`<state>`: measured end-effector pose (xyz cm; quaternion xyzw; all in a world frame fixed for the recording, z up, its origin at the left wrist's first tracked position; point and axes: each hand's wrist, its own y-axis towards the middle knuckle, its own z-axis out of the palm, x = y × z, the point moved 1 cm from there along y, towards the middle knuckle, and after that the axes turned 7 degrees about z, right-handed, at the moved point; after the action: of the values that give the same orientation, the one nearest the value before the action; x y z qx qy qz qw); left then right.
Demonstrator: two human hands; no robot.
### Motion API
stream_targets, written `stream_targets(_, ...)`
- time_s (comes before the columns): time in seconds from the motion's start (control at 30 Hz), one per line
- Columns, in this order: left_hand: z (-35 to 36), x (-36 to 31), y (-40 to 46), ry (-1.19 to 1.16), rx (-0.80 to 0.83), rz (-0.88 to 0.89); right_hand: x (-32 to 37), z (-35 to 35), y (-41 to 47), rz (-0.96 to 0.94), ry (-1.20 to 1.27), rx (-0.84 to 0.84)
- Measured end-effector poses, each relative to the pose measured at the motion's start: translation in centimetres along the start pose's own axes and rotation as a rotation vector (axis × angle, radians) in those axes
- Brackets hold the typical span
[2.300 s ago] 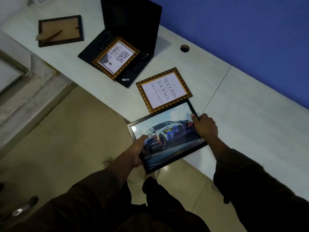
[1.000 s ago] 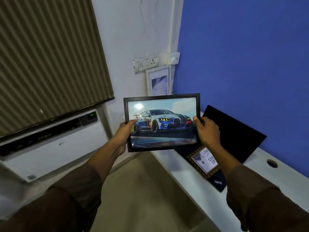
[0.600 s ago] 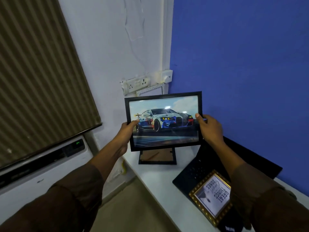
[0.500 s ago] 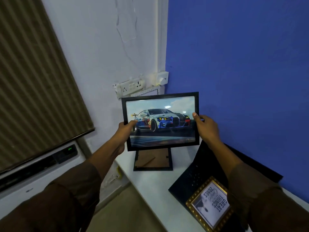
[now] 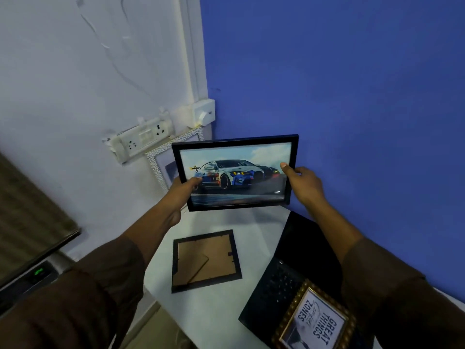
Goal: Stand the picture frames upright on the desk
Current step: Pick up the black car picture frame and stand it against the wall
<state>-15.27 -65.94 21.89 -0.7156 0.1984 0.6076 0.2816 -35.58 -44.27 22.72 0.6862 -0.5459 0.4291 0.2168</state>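
2 hands hold the black-framed car picture (image 5: 239,172) upright in the air over the white desk (image 5: 216,311).

We see our left hand (image 5: 180,195) clamped on its left edge and our right hand (image 5: 303,183) on its right edge, thumbs on the glass. Since 0.5 s ago the view has tipped down: the face-down black frame with brown backing (image 5: 205,260) now lies fully exposed, and a white textured frame (image 5: 163,165) stands against the wall behind. The gold-edged quote frame (image 5: 315,321) lies on the black laptop (image 5: 289,280).

The gold-edged frame (image 5: 315,321) lying on the laptop (image 5: 289,270) reads "GREAT THINGS" and "ZONES".
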Motion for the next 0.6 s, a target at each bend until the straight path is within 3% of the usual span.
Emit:
stream_targets(0.23, 4.0, 1.2, 9.8, 0.039, 0.192, -0.024, -2.5, 0.3, 5.4, 0.189, -0.043, -0.075)
stream_targets(0.6, 10.4, 7.0, 25.8, 0.201, 0.557, -0.202, -8.3, 4.5, 13.6, 0.660, -0.073, -0.068)
